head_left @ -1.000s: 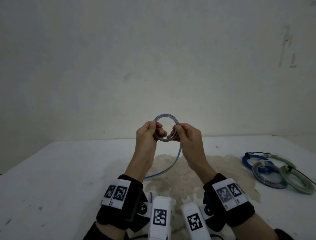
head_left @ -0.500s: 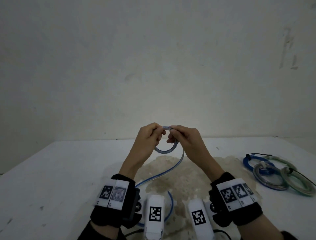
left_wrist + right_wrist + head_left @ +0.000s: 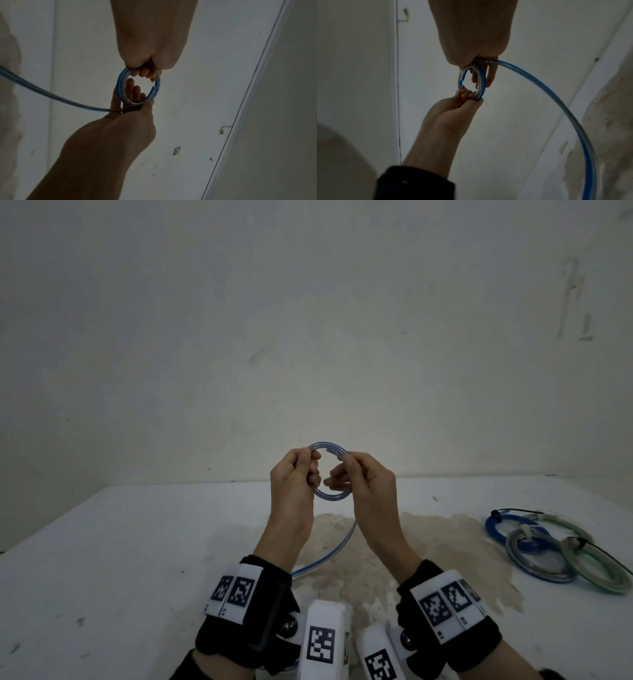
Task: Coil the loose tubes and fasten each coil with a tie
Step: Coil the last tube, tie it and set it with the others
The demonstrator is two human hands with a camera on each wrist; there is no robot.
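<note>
Blue tube (image 3: pixel 334 495) partly behind fingers (image 3: pixel 310 463)

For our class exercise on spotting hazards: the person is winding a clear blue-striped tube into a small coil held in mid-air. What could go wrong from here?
1. The clear blue-striped plastic tube has a free cut end at the coil's top, ungripped; it may spring out.
2. Only the left hand and right hand hold the untied coil; a slipped pinch could unwind it.
3. The unwound tail trails toward the white table and might snag.
</note>
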